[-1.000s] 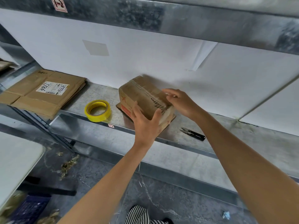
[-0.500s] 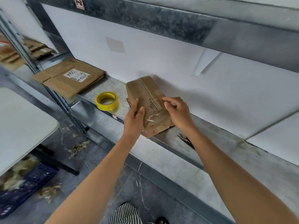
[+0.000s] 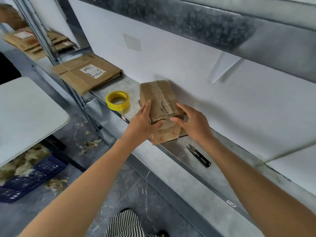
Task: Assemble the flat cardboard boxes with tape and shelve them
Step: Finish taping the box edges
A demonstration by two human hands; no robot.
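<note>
Box has turned since half a second ago: taped seam now up, short end toward the person. Left hand grips its near left corner, fingers up the side and thumb across the end face. Right hand clamps the near right corner, thumb on the top edge. It sits at the shelf's front edge. Yellow tape roll lies just left of it, black snips to the right near the front edge, flat cardboard stack at the left end.
</note>
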